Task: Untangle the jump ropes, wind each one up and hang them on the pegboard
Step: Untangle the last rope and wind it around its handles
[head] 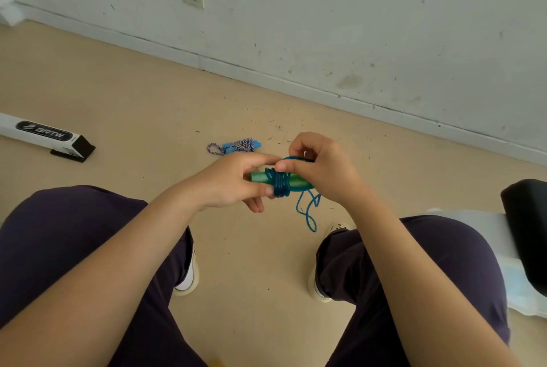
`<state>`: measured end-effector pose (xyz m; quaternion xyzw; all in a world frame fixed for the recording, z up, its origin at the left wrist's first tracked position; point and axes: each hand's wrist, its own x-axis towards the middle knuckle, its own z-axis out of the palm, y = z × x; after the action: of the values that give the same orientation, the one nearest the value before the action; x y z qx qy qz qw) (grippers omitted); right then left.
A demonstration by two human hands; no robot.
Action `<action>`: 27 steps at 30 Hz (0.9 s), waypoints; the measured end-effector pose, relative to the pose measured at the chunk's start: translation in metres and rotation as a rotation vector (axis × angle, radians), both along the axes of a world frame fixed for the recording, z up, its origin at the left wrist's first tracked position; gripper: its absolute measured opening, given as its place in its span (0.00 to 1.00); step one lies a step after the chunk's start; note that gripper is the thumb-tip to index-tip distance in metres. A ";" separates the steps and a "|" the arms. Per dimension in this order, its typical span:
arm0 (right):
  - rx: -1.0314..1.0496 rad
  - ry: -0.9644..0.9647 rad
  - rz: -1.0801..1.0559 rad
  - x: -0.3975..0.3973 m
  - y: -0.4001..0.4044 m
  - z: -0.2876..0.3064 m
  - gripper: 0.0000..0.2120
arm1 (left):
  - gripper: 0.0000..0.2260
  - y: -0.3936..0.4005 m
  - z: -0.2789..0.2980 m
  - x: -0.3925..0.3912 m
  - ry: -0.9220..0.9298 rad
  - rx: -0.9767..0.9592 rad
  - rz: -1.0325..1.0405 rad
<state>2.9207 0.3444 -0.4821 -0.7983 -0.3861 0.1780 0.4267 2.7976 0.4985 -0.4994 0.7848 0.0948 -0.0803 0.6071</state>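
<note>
- The left hand (233, 181) gripped the green handles (296, 182) of a jump rope, held level above the floor (142, 94) between the person's knees.
- The blue rope (279, 183) was wound in tight coils around the middle of the handles; a loose length hung in loops below.
- The right hand (321, 166) pinched the rope at the top of the coils, thumb pressed against the windings.
- A second, wound-up jump rope (236, 146), striped cord on blue handles, lay on the floor just beyond the hands.
- A white box (44, 135) lay at the left.
</note>
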 end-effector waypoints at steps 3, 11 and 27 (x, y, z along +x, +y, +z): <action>-0.011 0.033 -0.006 0.001 0.001 -0.004 0.15 | 0.22 -0.001 0.000 -0.002 0.023 -0.057 0.022; 0.023 0.080 -0.018 -0.001 0.000 -0.004 0.17 | 0.18 -0.011 0.003 0.000 0.098 -0.216 0.059; -0.094 0.164 -0.017 -0.004 0.003 -0.013 0.18 | 0.14 -0.008 -0.004 -0.003 0.105 -0.197 0.001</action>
<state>2.9166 0.3476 -0.4949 -0.8034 -0.3341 0.2569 0.4205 2.7942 0.4905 -0.5037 0.7161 0.1186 -0.1297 0.6755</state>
